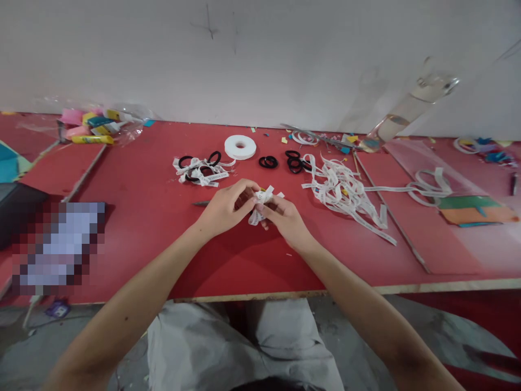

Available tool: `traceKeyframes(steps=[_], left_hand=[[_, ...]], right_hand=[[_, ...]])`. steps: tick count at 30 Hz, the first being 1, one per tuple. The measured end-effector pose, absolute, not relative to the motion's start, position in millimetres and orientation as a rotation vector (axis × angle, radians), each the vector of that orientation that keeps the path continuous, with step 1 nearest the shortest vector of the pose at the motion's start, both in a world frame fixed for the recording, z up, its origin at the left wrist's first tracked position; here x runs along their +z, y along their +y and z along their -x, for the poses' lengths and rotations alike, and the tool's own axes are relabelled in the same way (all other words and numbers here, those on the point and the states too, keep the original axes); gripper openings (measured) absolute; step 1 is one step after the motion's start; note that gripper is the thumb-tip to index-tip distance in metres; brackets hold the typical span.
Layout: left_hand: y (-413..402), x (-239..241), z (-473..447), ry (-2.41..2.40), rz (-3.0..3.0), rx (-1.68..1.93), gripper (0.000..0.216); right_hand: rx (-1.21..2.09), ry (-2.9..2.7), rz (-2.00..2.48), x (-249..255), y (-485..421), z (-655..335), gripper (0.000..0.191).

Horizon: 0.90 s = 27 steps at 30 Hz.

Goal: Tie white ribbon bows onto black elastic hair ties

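My left hand [228, 208] and my right hand [285, 217] meet over the middle of the red table [142, 217]. Both pinch a small white printed label strip [262, 201] folded between the fingertips; something dark seems to be wrapped inside it, too hidden to name. Behind my left hand lies a pile of black hair ties with white labels on them [201, 171]. Loose black hair ties [268, 162] and more of them [293, 162] lie behind my hands. A heap of cut white label strips [342, 190] sits to the right.
A white tape roll [240, 147] lies near the wall. A clear plastic bag of coloured items [97, 126] is at the back left, a clear bottle [407, 111] leans at the back right, and coloured paper sheets [476, 210] lie far right. A thin dark tool [200, 203] lies left of my hands.
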<state>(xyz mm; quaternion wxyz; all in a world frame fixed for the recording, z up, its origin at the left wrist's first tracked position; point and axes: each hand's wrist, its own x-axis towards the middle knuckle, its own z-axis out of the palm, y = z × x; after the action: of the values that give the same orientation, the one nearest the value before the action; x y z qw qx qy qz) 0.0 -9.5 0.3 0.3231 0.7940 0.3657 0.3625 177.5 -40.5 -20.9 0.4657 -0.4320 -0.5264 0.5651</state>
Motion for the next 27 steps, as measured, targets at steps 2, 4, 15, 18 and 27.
traceKeyframes(steps=[2, 4, 15, 18, 27], left_hand=[[-9.7, 1.3, -0.4, 0.961, -2.086, 0.954, 0.013], [-9.5, 2.4, -0.8, 0.940, -2.084, 0.953, 0.012], [-14.7, -6.2, -7.4, 1.079, -2.055, 1.158, 0.006], [-16.9, -9.5, -13.3, 1.138, -1.899, 1.198, 0.006], [-6.7, -2.0, -1.4, 0.946, -1.994, 0.959, 0.011]], right_hand=[[1.399, -1.302, 1.056, -21.6, -40.6, -177.9, 0.030], [1.416, -1.310, 1.048, -22.9, -39.9, -178.3, 0.033], [1.305, -1.293, 1.091, -19.6, -41.0, -173.8, 0.032], [1.303, -1.248, 1.070, -21.3, -40.5, -173.2, 0.031], [1.400, -1.254, 1.085, -24.2, -39.8, -178.1, 0.034]])
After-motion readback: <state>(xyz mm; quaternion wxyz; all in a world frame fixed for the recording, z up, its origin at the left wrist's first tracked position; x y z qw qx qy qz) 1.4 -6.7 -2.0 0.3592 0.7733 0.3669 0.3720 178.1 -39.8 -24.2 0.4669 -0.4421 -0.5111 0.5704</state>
